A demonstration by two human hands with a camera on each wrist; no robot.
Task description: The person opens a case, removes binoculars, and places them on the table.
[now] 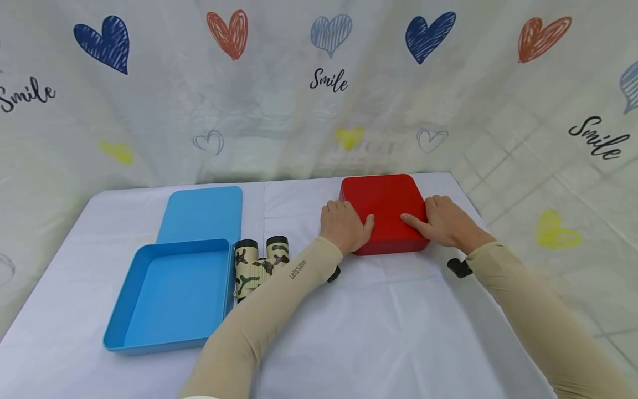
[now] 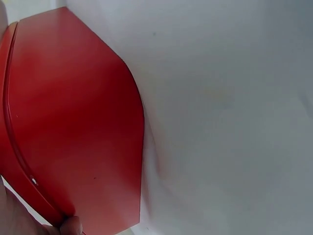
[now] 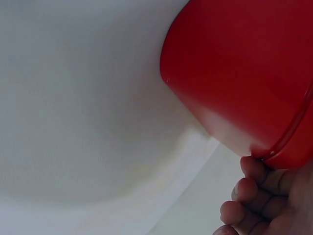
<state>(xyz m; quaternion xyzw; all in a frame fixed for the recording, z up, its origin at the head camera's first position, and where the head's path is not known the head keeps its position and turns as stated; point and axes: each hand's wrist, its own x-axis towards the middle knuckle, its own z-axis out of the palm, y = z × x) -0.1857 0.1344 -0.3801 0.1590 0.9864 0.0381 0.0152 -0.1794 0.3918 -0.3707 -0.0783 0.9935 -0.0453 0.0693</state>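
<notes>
A red lidded box [image 1: 386, 213] stands near the back edge of the table, its lid on. My left hand [image 1: 344, 224] holds its left side, thumb on top. On the right side my right hand [image 1: 446, 221] grips the box, thumb across the lid. In the left wrist view, fingertips [image 2: 72, 226] sit at the seam below the lid's rim [image 2: 30, 178] of the box. Fingertips [image 3: 252, 166] of the right hand touch the same seam at a corner in the right wrist view. What the box contains is hidden.
Left on the white-covered table lie an open blue tray-like box [image 1: 174, 293] and a flat blue lid [image 1: 201, 213] behind it. Camouflage-patterned binoculars [image 1: 246, 271] lie beside the tray, partly behind my left sleeve. A curtain printed with hearts [image 1: 229, 33] hangs behind.
</notes>
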